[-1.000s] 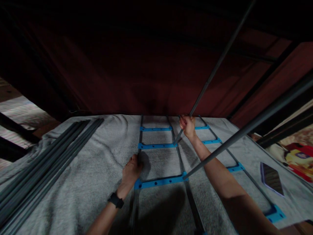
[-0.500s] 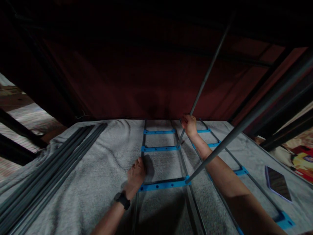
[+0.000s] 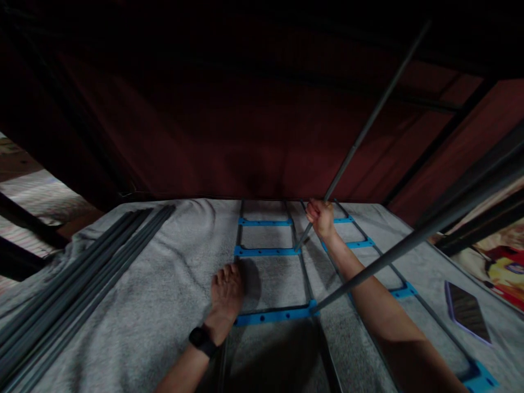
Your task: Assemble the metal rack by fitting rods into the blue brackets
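Note:
My right hand [image 3: 321, 217] is closed round a slanting grey tube [image 3: 360, 139]. That tube's lower end meets the right end of a blue crosspiece [image 3: 266, 251]. My left hand [image 3: 227, 289], with a black watch on its wrist, lies at the left side of the ladder-like frame, fingers curled over its side tube [image 3: 238, 236]. Nearer me, another blue crosspiece [image 3: 274, 316] spans the same frame. From its right end a second grey tube [image 3: 393, 248] slants up to the right, passing over my right forearm.
A second frame with blue crosspieces [image 3: 403, 292] lies to the right on the grey blanket [image 3: 180, 305]. Several loose grey tubes [image 3: 90, 278] are bunched at the left. A phone [image 3: 469, 311] rests at the right. Dark red cloth [image 3: 229, 136] hangs behind.
The slanting tube in my right hand has tilted further right, its upper end swinging rightward. My right hand has shifted slightly right and down. The left hand stays at the frame's side.

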A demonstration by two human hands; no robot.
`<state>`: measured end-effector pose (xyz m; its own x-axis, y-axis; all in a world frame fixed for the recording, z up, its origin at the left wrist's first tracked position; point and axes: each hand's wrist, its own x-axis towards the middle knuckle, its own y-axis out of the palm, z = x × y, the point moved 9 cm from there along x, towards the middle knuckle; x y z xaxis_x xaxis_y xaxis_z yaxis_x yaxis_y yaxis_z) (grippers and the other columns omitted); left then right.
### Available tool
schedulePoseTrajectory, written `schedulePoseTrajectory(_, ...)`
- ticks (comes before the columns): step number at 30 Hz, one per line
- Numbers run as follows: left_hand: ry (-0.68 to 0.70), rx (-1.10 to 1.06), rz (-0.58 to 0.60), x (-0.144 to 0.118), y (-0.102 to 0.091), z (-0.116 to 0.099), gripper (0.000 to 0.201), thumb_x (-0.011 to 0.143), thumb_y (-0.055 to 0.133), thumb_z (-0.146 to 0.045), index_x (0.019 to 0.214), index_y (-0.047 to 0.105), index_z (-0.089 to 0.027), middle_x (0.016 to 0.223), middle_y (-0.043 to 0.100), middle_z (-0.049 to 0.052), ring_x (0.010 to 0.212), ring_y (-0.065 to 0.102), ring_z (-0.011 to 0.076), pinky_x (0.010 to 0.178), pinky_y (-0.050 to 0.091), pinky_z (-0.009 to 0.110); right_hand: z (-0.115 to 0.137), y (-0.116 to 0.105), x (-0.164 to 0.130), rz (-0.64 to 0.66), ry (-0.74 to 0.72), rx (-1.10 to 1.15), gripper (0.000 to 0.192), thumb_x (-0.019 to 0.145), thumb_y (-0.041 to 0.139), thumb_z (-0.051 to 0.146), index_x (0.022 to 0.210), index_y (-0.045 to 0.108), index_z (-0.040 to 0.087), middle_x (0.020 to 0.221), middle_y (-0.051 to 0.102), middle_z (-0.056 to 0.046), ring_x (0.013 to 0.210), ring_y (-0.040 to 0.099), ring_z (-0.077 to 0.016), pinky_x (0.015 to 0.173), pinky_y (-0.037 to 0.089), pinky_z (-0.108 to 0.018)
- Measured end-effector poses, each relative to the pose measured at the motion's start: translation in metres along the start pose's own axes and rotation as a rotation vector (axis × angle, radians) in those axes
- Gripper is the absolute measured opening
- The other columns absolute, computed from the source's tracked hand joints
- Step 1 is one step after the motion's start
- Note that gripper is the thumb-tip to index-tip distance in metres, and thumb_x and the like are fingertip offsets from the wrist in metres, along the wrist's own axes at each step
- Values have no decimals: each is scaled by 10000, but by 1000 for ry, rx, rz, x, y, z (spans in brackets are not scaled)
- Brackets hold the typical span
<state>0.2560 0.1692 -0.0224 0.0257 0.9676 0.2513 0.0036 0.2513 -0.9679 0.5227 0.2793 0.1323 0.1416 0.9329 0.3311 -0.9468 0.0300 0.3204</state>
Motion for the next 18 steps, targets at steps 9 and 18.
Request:
schedulePoseTrajectory(9, 483, -250, 141, 56, 28, -93, 607, 959, 361, -56, 1513, 445, -289, 1467, 548, 79, 1277, 508, 262, 1076, 388, 478, 5, 0, -3, 27, 13, 27, 565, 714, 734, 393, 517, 231, 225, 442, 180, 96, 402, 114, -48, 389, 86, -219)
schedulePoseTrajectory(18, 481, -192, 172, 64, 40, -94, 628, 951, 334, -38, 1499, 459, -320, 1502, 512, 59, 1225, 505, 292, 1009, 427, 526, 2, 17, -9, 212, 99, 24, 537, 706, 750, 369, 506, 272, 230, 437, 197, 98, 398, 123, -46, 394, 84, -222)
